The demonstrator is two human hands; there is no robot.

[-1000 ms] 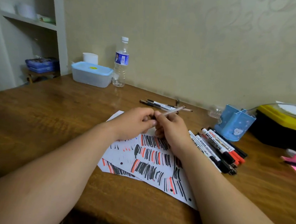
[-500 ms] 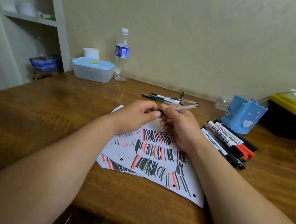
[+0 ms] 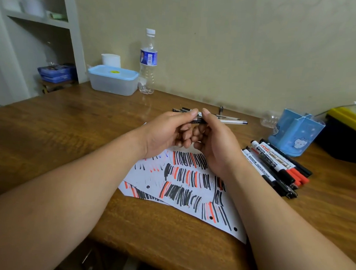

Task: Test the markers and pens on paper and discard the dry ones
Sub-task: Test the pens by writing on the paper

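Lying nearest, paper [image 3: 190,189]: overlapping white sheets flat on the wooden table [image 3: 49,128], close to its front edge, covered in rows of black and red test strokes, with a few faint blue ones at the left.
Left hand [image 3: 169,132]: raised above the far end of the paper, thumb tip and curled fingers pinching the dark end of the pen.
Right hand [image 3: 216,143]: just beside the left, knuckles touching it, thumb and curled fingers pinching the same pen.
Pen [image 3: 229,122]: held level between both hands, off the table; clear barrel sticks out to the right, dark tip at its end. Cannot tell if the dark part between the thumbs is a cap.
Markers [image 3: 274,166]: pile of whiteboard markers, black and red caps, lying side by side right of the paper.
Loose pens [image 3: 180,109]: small cluster on the table just beyond the hands.
Blue holder [image 3: 294,134]: upright, behind the markers.
Black and yellow case [image 3: 346,131]: right of the holder.
Lidded box [image 3: 113,79]: far left, near the wall.
Bottle [image 3: 148,61]: upright, just beside the box.
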